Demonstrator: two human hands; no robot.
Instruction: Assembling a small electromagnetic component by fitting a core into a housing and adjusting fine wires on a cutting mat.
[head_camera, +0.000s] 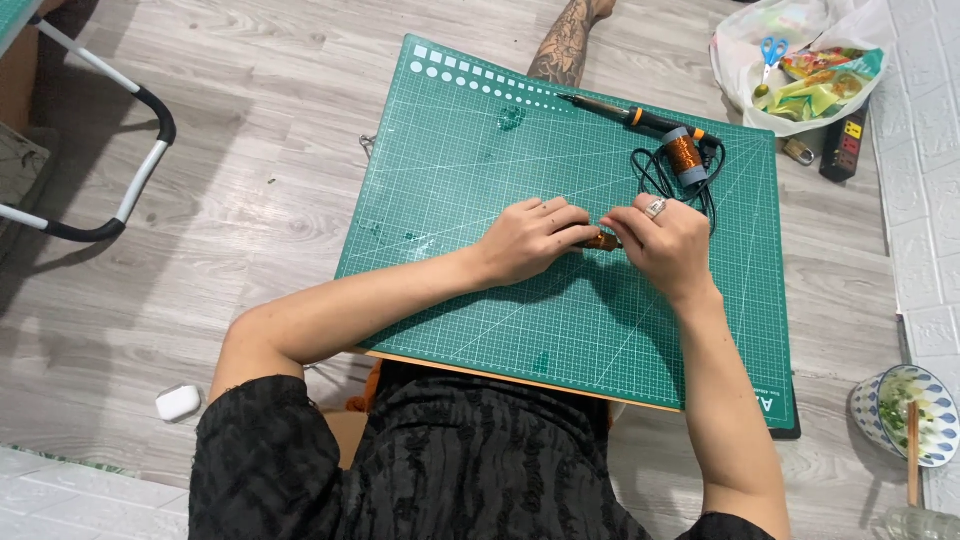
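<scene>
**Reader:** Where are my hands, and what are they on?

**Describer:** You are sitting on a pale wood floor with a green cutting mat (470, 200) across your lap; I will place everything from that mat. Both hands meet near the mat's middle, a little toward its right side. Your left hand (530, 240) lies knuckles up, its fingers curled and pressed together around one end of a small copper-coloured piece (603, 241). Your right hand (665, 245), with a ring on one finger, closes its fingertips on the other end. Only a sliver of the piece shows between your hands, so I cannot tell its shape.

**Reader:** What else is on the mat?

**Describer:** Near the mat's far right corner lies a soldering iron (640, 118) with a black and orange handle, its tip pointing left. Just beside it, closer to you, stands a spool of copper wire (686, 156), with a black cord (650, 175) looped around it, reaching almost to your right hand.

**Reader:** And off the mat?

**Describer:** Beyond the far right corner sits a white plastic bag (800, 65) holding blue-handled scissors (772, 50) and colourful packets. Right of the near right corner is a patterned bowl (935, 400) with a chopstick. Left of the near edge, on the floor, lies a small white case (178, 403). Far left stands a white metal frame (140, 170) with black padding.
</scene>
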